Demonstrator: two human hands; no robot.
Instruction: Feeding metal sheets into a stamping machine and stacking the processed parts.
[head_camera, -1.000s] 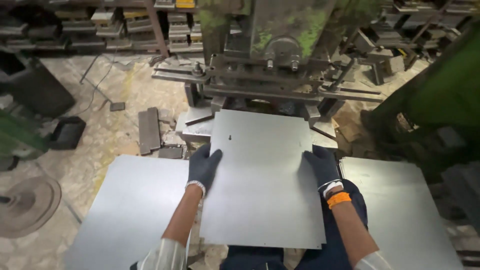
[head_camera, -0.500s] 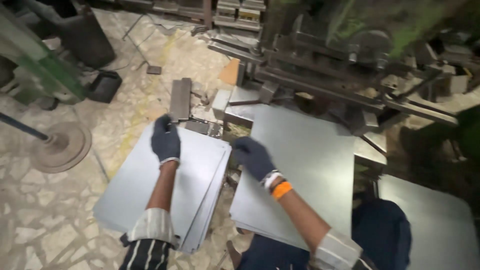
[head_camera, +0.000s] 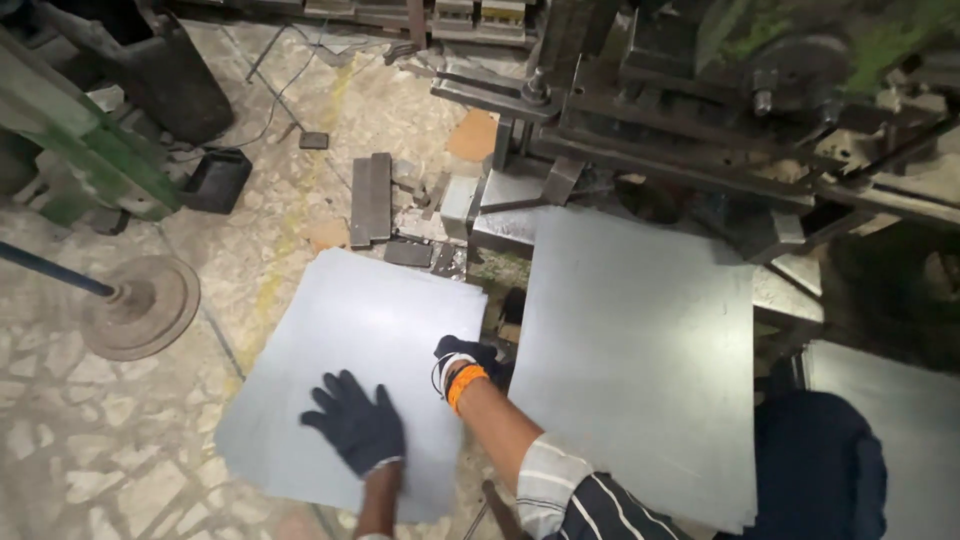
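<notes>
A stack of thin grey metal sheets (head_camera: 350, 340) lies on the floor to the left of the press. My left hand (head_camera: 355, 430), in a dark glove, rests flat on the top sheet near its front edge with fingers spread. My right hand (head_camera: 472, 360), also in a dark glove with an orange band at the wrist, is curled at the right edge of that stack and seems to grip the top sheet. Another large metal sheet (head_camera: 640, 350) lies on the bed of the green press (head_camera: 700, 110), to the right of my right hand.
A further sheet (head_camera: 890, 420) shows at the far right. Dark metal bars (head_camera: 372, 198) and scraps lie on the stone floor behind the stack. A round metal base with a pole (head_camera: 140, 305) stands at the left, and a green machine frame (head_camera: 80, 140) behind it.
Both hands have left the sheet on the press and moved to the left stack. My left hand has slid toward me, and my right hand has gone to the stack's right edge.
</notes>
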